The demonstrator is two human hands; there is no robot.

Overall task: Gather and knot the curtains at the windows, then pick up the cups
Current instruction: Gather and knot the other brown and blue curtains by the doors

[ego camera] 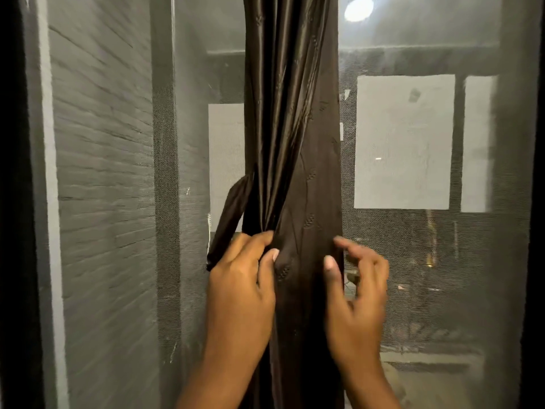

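Observation:
A dark brown satin curtain (295, 143) hangs gathered in a narrow bundle down the middle of the window. A loose fold of it sticks out to the left at mid height. My left hand (244, 287) pinches the folds on the bundle's left side between thumb and fingers. On the right edge of the bundle is my right hand (356, 293), fingers spread, thumb resting on the cloth and the other fingers behind or beside the edge. No cups are in view.
A grey mesh screen (413, 261) covers the window behind the curtain. Through it I see a brick wall (103, 172) on the left, pale panels and a bright lamp (358, 8) at the top right. Dark frame edges bound both sides.

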